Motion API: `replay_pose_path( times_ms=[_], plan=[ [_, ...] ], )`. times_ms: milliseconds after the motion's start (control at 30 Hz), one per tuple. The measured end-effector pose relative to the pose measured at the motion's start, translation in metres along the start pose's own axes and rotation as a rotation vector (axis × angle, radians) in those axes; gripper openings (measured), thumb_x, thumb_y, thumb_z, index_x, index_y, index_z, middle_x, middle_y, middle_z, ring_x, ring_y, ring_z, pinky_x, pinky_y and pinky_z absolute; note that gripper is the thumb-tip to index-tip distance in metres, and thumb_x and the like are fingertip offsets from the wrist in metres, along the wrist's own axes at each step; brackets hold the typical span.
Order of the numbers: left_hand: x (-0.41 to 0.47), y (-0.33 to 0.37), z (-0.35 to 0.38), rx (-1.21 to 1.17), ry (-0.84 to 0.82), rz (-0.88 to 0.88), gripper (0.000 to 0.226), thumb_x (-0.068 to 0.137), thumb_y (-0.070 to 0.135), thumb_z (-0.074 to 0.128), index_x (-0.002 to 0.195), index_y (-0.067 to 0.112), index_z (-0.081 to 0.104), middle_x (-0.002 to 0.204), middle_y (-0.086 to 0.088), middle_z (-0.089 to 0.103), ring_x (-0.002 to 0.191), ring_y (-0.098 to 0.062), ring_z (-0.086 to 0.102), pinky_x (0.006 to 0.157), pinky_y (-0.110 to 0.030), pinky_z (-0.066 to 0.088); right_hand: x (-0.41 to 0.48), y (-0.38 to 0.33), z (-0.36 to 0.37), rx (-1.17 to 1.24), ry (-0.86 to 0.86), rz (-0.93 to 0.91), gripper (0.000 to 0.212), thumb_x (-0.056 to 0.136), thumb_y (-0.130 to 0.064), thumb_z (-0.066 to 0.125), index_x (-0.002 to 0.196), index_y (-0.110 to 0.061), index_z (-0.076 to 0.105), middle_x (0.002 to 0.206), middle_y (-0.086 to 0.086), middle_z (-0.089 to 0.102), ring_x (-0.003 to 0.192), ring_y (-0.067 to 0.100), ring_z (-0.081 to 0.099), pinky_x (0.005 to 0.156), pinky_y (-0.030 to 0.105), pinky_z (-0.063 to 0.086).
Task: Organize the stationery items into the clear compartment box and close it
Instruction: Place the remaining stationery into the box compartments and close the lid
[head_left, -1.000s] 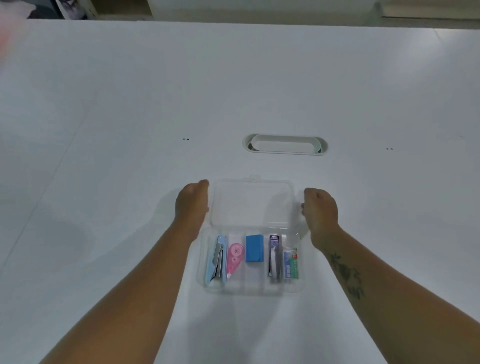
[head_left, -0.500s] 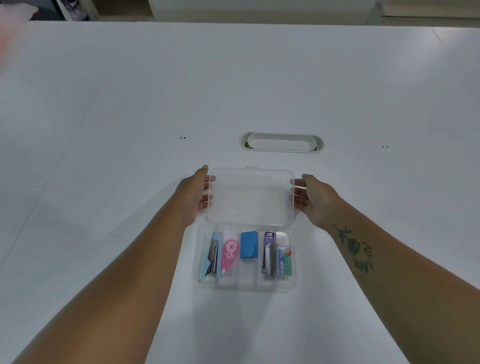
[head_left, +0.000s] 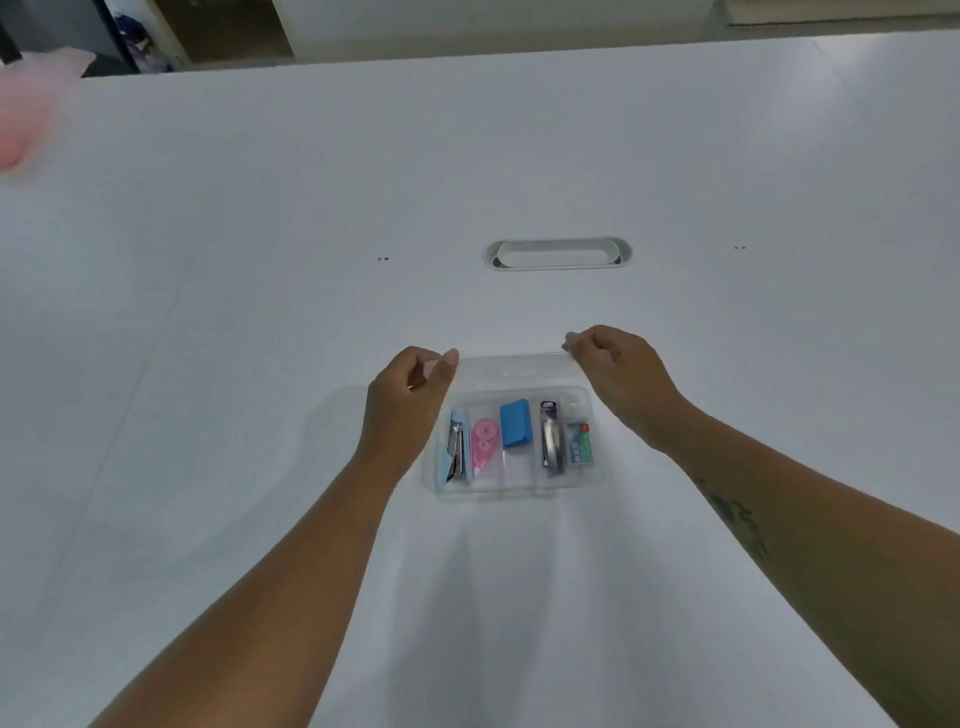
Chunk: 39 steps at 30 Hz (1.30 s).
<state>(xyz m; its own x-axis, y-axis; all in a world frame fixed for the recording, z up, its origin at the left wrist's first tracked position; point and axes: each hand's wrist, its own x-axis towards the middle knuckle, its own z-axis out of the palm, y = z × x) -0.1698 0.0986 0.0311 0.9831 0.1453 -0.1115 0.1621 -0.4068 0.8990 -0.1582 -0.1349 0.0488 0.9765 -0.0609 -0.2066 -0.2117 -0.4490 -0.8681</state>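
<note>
A: Here, a clear compartment box (head_left: 511, 480) sits on a white table (head_left: 519, 166), near the person and roughly centred between the two forearms.

B: And the hands?

A: The left hand (head_left: 408, 400) pinches the left corner of the clear lid (head_left: 511, 366); the right hand (head_left: 618, 371) pinches its right corner. The hands are apart, one at each end of the lid, fingers curled closed on its edge. The lid is tilted up from the far side of the box, seen almost edge-on.

B: Contents, left to right?

A: A light blue stapler (head_left: 455, 451) in the leftmost compartment; a pink correction tape (head_left: 484, 442) beside it; a blue eraser (head_left: 515, 422) in the middle, at the far end of its compartment; a purple-and-silver tool (head_left: 550, 436), too small to identify; and a small green-and-blue packet (head_left: 581, 442) in the rightmost compartment.

B: Other features?

A: An oval cable port (head_left: 558, 253) lies set into the table beyond the box, well apart from it. A blurred pink shape (head_left: 23, 117) occupies the upper left edge. The right forearm bears a dark tattoo (head_left: 740, 522).
</note>
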Motion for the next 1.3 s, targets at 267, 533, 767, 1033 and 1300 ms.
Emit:
replay_pose_path(
  times_ms=[267,533,767,1033,1300],
  plan=[
    [-0.031,-0.036,-0.020,0.477,-0.197,0.387,0.048,0.082,0.060,0.057,0.109,0.022,0.066,0.112,0.009,0.065,0.102,-0.006,0.058,0.084,-0.024,0.048,-0.040,0.022,0.018,-0.530,-0.181,-0.225,0.046,0.094,-0.051,0.042,0.132,-0.027,0.053,0.141,-0.008,0.051,0.135,0.009,0.039,0.103,0.024,0.029],
    [-0.042,-0.084,0.012,0.886,-0.252,0.737,0.050,0.094,0.042,0.043,0.125,0.006,0.060,0.132,-0.012,0.059,0.125,-0.026,0.053,0.091,-0.035,0.054,-0.048,0.081,0.040,-0.888,-0.261,-0.366,0.070,0.096,-0.052,0.014,0.147,-0.007,0.027,0.157,0.007,0.024,0.146,0.018,0.018,0.117,0.030,0.011],
    [-0.019,-0.075,0.035,0.834,-0.291,0.626,0.053,0.096,0.041,0.037,0.136,0.009,0.048,0.145,-0.006,0.047,0.138,-0.021,0.036,0.093,-0.030,0.051,-0.019,0.084,0.028,-0.896,-0.265,-0.361,0.069,0.099,-0.049,0.009,0.142,-0.003,0.037,0.152,0.012,0.036,0.141,0.025,0.032,0.113,0.043,0.032],
    [0.041,-0.043,0.096,0.724,-0.224,0.498,0.062,0.094,0.051,0.031,0.145,0.017,0.035,0.154,0.002,0.033,0.144,-0.012,0.018,0.099,-0.025,0.038,0.061,0.095,-0.018,-0.895,-0.232,-0.392,0.071,0.094,-0.051,0.007,0.150,-0.008,0.016,0.159,0.004,0.011,0.147,0.018,0.008,0.117,0.031,0.007],
    [0.084,-0.032,0.118,0.697,-0.151,0.475,0.054,0.096,0.039,0.032,0.142,0.011,0.039,0.151,-0.002,0.038,0.143,-0.014,0.025,0.095,-0.029,0.046,0.111,0.101,-0.029,-0.795,-0.226,-0.411,0.074,0.092,-0.057,-0.002,0.151,-0.014,0.006,0.160,-0.003,0.001,0.147,0.008,-0.004,0.119,0.026,-0.002]
  ],
)
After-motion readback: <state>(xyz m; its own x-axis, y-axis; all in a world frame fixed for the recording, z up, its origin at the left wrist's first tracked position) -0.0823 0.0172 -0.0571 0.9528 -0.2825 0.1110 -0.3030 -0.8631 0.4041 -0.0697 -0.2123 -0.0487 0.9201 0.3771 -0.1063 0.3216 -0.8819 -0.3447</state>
